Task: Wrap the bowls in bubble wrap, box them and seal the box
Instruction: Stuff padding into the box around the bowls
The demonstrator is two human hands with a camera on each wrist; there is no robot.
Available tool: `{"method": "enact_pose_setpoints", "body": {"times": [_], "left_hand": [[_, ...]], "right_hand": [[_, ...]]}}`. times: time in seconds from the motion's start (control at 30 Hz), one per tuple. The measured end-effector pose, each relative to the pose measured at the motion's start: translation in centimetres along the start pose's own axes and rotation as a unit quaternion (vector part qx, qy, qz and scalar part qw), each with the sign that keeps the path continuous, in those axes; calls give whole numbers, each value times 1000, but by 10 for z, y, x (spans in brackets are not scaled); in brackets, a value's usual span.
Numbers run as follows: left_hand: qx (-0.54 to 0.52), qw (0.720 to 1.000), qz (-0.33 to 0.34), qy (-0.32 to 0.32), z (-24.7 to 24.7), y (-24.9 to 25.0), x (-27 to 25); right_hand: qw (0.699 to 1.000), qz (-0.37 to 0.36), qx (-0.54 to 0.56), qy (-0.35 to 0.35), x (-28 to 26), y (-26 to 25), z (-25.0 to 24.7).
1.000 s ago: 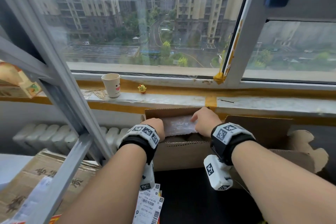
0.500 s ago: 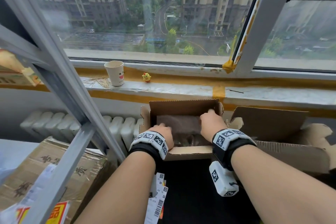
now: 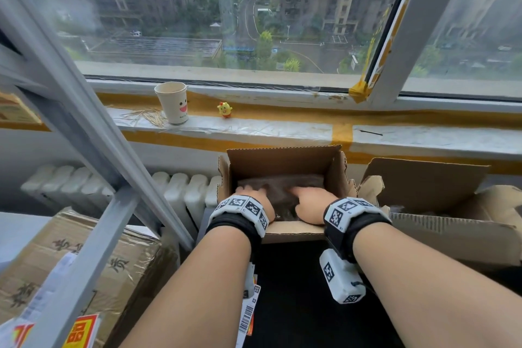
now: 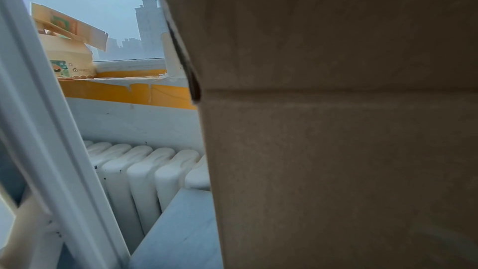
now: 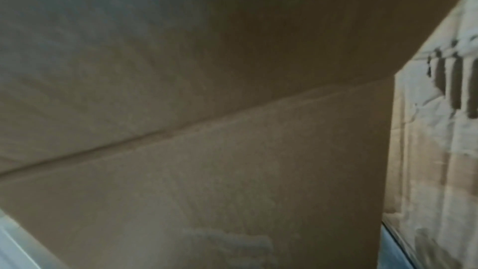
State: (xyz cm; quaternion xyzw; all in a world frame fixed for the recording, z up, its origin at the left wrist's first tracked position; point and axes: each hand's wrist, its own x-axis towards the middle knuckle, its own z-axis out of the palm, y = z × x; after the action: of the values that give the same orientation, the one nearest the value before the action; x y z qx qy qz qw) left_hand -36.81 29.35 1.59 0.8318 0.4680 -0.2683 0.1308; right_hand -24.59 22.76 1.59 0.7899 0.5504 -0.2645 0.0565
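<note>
A small open cardboard box (image 3: 284, 162) stands below the window sill, its flaps up. Inside lies a bubble-wrapped bundle (image 3: 282, 188) that looks dark in the box's shadow; the bowls themselves are hidden. My left hand (image 3: 251, 199) rests on the bundle's left part and my right hand (image 3: 308, 202) on its right part. The fingers of both hands stretch forward flat on the wrap. Both wrist views show only the box's near outer wall (image 4: 336, 140) (image 5: 207, 120), not the hands.
A larger open box (image 3: 423, 186) stands just right of the small one. A grey metal shelf frame (image 3: 93, 150) slants at left over a taped carton (image 3: 84, 257). A radiator (image 3: 183, 195), a paper cup (image 3: 172, 102) and a yellow chick toy (image 3: 224, 109) are behind.
The bubble-wrapped bundle has gone from the box's rim down into the box. Both hands followed it down and now lie on top of it.
</note>
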Motion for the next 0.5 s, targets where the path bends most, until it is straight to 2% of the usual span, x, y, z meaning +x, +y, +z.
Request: {"method": "enact_pose_setpoints", "body": {"times": [0.1, 0.2, 0.23, 0.37, 0.43, 0.5], "left_hand": [[17, 1000, 11, 24, -2, 1, 1], [28, 994, 70, 75, -6, -2, 4], [29, 994, 80, 67, -8, -1, 7], [-12, 999, 38, 14, -6, 2, 13], [-61, 997, 45, 7, -3, 0, 13], [-71, 996, 47, -1, -2, -3, 12]], "right_hand": [[999, 7, -16, -31, 9, -5, 2], [998, 19, -14, -51, 16, -6, 2], [998, 20, -9, -53, 18, -6, 2], [997, 31, 30, -60, 21, -2, 6], [998, 15, 44, -36, 17, -3, 3], [998, -13, 18, 60, 13, -3, -1]]}}
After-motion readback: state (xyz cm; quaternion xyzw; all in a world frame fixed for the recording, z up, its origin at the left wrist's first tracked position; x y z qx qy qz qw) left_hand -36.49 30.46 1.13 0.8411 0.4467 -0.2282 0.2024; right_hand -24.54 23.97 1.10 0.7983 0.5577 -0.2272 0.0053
